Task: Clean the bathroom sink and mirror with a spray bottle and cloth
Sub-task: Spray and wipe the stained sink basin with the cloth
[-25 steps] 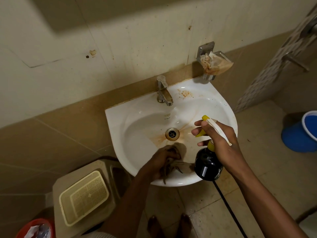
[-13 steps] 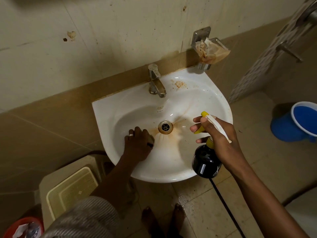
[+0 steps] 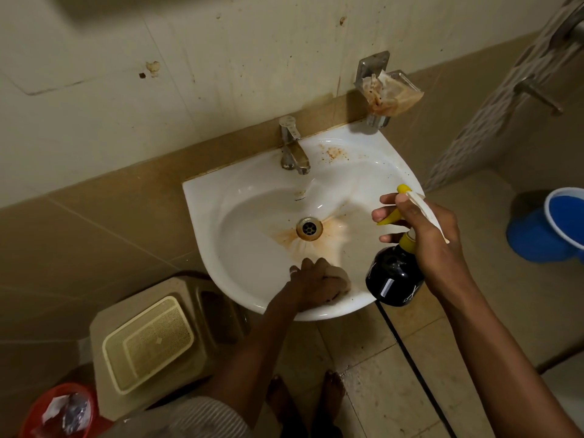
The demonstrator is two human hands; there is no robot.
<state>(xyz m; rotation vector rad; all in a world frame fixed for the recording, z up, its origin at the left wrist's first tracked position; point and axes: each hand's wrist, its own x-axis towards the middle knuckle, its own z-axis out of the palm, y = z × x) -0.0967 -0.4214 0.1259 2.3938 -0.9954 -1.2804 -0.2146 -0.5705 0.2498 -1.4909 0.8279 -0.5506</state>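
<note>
The light is dim and yellowish. The upper wall point(image 3: 221, 58) is cream tile, stained and pitted with small holes, and below it runs a band of tan tile point(image 3: 79, 248). A metal soap holder point(image 3: 376, 80) is fixed to the wall and holds a crumpled brownish wrapper. The floor point(image 3: 395, 390) is beige tile, wet and speckled near a black line that crosses it. A beige plastic stool point(image 3: 148, 343) with a mesh top stands at lower left, with a red bin point(image 3: 60, 409) of litter beside it. A blue bucket point(image 3: 550, 226) stands at right, near a patterned door point(image 3: 505, 99) with a metal handle.
</note>
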